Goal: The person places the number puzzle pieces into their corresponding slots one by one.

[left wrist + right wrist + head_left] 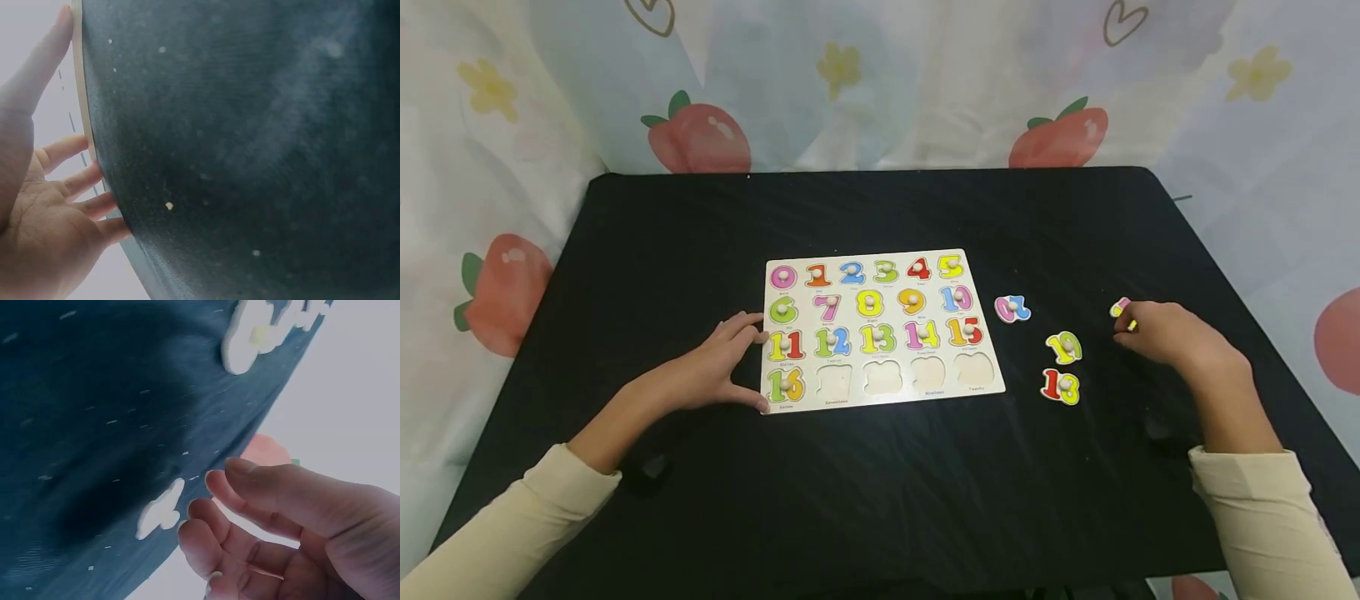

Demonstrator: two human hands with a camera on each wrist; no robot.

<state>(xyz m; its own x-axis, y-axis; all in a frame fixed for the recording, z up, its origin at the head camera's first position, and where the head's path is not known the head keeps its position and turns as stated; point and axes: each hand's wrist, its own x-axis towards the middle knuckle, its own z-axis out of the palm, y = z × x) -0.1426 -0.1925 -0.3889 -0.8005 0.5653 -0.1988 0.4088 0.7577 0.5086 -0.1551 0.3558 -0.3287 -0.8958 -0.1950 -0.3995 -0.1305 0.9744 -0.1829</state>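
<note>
A pale wooden number puzzle board (895,396) lies on the black table. Along its left edge rests my left hand (718,362), thumb at the near corner and spread fingers against the side. In the left wrist view those fingers touch the board's edge (79,75). Far to the right, my right hand (1165,333) is at a small pink-and-yellow number piece (1119,307), partly covering it. The right wrist view shows loosely bent fingers beside that piece's pale side and knob (161,509), with nothing between thumb and fingers.
Between board and right hand lie a pink-and-blue piece (1012,308), a yellow-green piece (1064,347) and a red-and-yellow piece (1061,387). Knobbed numbers fill the board's upper rows; several recesses (882,377) in the bottom row are bare. A patterned curtain (880,100) hangs behind the table.
</note>
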